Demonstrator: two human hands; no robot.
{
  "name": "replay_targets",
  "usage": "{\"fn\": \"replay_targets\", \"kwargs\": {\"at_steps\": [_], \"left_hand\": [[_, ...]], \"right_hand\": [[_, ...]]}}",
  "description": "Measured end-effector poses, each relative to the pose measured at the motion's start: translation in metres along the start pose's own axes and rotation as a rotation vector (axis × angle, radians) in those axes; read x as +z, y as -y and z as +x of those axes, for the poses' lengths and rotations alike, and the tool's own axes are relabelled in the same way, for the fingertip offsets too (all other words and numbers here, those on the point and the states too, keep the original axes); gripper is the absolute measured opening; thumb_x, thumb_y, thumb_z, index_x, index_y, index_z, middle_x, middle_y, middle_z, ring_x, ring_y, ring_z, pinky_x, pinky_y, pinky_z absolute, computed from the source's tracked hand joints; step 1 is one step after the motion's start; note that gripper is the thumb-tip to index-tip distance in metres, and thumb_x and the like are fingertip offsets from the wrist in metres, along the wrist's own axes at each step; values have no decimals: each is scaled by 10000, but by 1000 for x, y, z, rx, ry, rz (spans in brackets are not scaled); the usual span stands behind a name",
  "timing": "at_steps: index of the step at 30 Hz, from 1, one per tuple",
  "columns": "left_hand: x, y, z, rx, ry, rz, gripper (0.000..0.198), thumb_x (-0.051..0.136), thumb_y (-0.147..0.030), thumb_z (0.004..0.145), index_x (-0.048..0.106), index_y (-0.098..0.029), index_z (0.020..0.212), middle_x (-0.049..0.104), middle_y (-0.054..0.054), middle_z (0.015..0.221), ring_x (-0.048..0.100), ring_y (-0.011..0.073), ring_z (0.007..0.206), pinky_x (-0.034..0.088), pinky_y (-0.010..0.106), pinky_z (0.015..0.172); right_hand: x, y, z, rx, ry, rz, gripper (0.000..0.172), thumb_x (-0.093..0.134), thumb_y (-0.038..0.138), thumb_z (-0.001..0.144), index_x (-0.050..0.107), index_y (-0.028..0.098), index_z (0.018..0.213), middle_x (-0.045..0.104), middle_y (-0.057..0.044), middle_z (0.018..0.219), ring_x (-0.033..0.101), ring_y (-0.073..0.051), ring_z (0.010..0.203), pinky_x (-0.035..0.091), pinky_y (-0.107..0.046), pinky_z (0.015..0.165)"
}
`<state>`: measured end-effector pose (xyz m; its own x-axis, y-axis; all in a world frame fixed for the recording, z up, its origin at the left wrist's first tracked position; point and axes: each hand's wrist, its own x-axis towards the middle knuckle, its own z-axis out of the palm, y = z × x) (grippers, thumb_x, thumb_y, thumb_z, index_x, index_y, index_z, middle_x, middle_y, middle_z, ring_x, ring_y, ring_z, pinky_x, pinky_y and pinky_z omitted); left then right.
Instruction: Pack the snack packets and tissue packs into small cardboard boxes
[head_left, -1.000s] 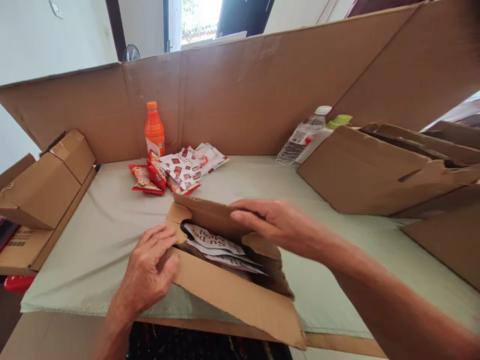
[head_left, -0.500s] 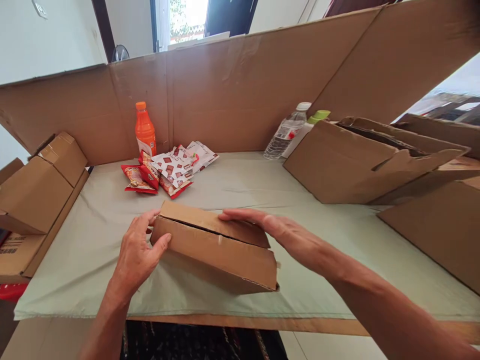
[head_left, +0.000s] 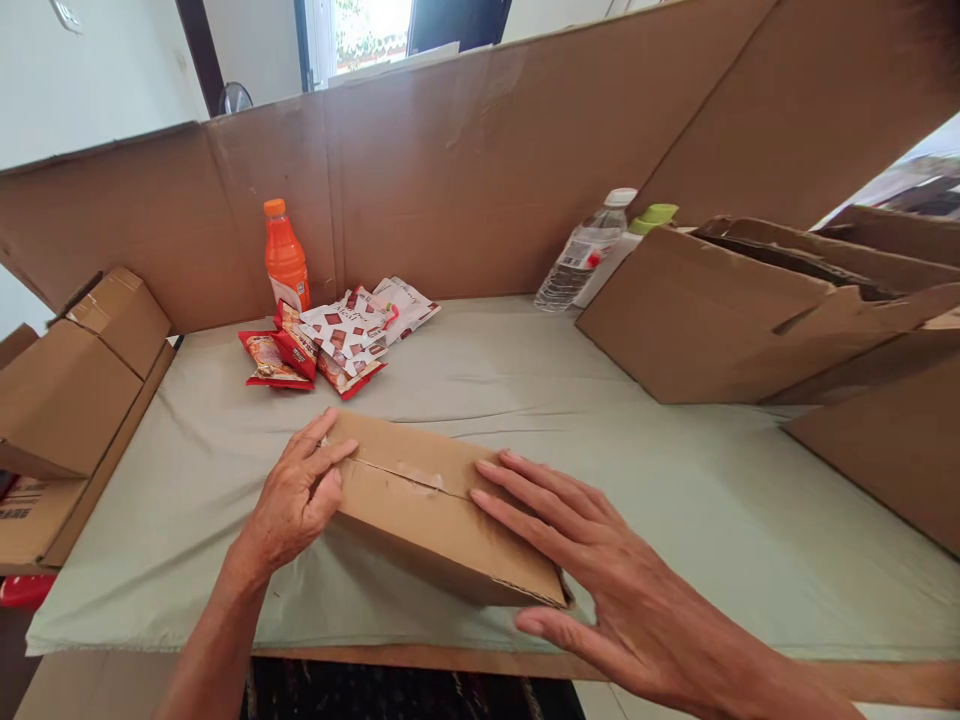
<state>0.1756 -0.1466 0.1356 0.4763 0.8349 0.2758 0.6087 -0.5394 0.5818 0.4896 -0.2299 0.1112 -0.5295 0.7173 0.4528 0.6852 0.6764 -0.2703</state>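
A small brown cardboard box (head_left: pixel 442 510) sits slantwise near the front of the cloth-covered table. Its two top flaps meet along a narrow seam, and a worn, torn patch shows beside that line. My left hand (head_left: pixel 300 490) grips the box's left end, fingers over the top edge and thumb on the near side. On the right half of the top, my right hand (head_left: pixel 592 550) rests with fingertips spread across the flaps and thumb held out in front of the near right corner.
Behind the box lie several red and white snack packets (head_left: pixel 330 345) beside an orange bottle (head_left: pixel 286 260). A clear water bottle (head_left: pixel 585 255) leans at the back right. Bigger cartons stand at the right (head_left: pixel 720 320) and left (head_left: pixel 75 390). A tall cardboard wall (head_left: pixel 465 190) closes the far edge.
The far flap has come down level with the near one, narrowing the gap. My right hand moved from the far flap onto the top and spread. My left fingers shifted onto the top edge.
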Motion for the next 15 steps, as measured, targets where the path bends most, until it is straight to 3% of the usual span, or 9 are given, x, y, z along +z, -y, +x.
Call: {"fn": "replay_targets", "kwargs": {"at_steps": [5, 11, 15], "left_hand": [[6, -15, -22, -32, -80, 45, 410, 448, -264, 1012, 655, -185, 1357, 453, 137, 1599, 455, 306, 1448, 416, 533, 1179], [8, -32, -77, 3, -130, 204, 544, 599, -322, 966, 503, -265, 1498, 473, 135, 1583, 471, 361, 1380, 474, 586, 1092], [-2, -25, -78, 17, -87, 235, 540, 709, -306, 893, 583, -299, 1418, 397, 147, 1615, 380, 397, 1451, 428, 652, 1110]], "right_hand": [[3, -12, 2, 12, -14, 87, 670, 556, 332, 1001, 309, 295, 1623, 440, -74, 1610, 276, -277, 1545, 442, -496, 1170], [2, -30, 21, 11, 16, 173, 651, 604, 322, 964, 403, 304, 1583, 453, -94, 1599, 316, -299, 1526, 397, -534, 1191], [7, -43, 23, -22, 9, 157, 649, 678, 391, 918, 483, 337, 1534, 352, -90, 1656, 322, -337, 1518, 420, -556, 1166]]}}
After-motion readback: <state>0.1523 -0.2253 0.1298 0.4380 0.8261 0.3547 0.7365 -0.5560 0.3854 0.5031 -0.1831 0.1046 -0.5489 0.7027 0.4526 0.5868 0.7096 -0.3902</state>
